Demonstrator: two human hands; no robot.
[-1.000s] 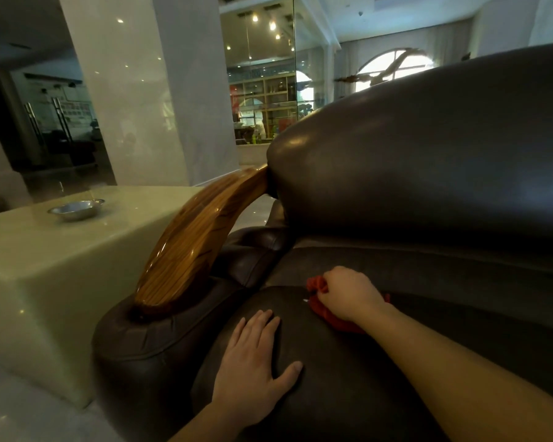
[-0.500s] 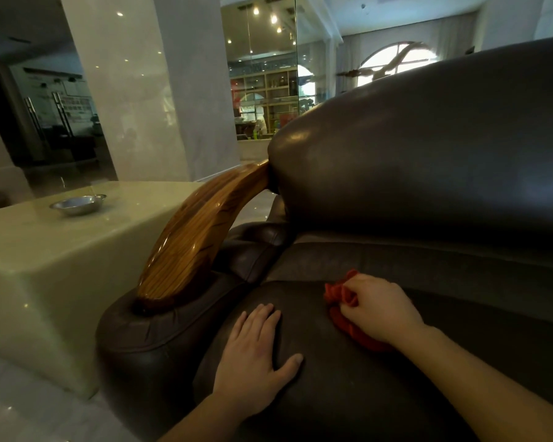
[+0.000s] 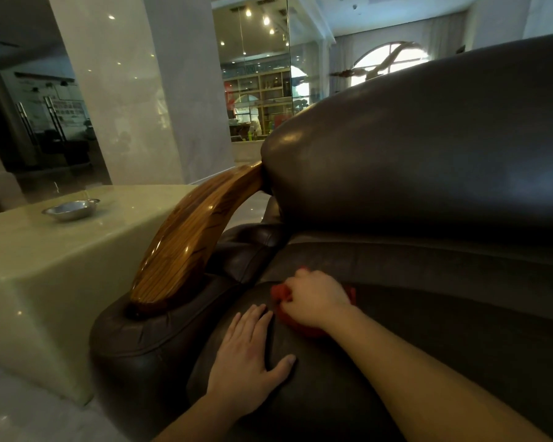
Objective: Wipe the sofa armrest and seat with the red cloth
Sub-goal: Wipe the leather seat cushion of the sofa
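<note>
A dark brown leather sofa fills the right of the view, with a curved wooden armrest [image 3: 189, 247] on a padded leather arm. My right hand [image 3: 316, 298] is closed on the red cloth [image 3: 280, 293] and presses it onto the seat cushion [image 3: 332, 393] near the back crease. Most of the cloth is hidden under the hand. My left hand [image 3: 246, 358] lies flat on the seat just in front of the cloth, fingers spread, holding nothing.
A pale stone side table [image 3: 45, 260] stands left of the arm, with a metal dish [image 3: 71, 209] on top. Behind it rises a white pillar [image 3: 141, 90]. The sofa backrest [image 3: 428, 154] looms over the seat.
My right hand with the cloth slid right across the seat, then back left toward the armrest, now close to my left fingertips. My left hand has stayed flat in place.
</note>
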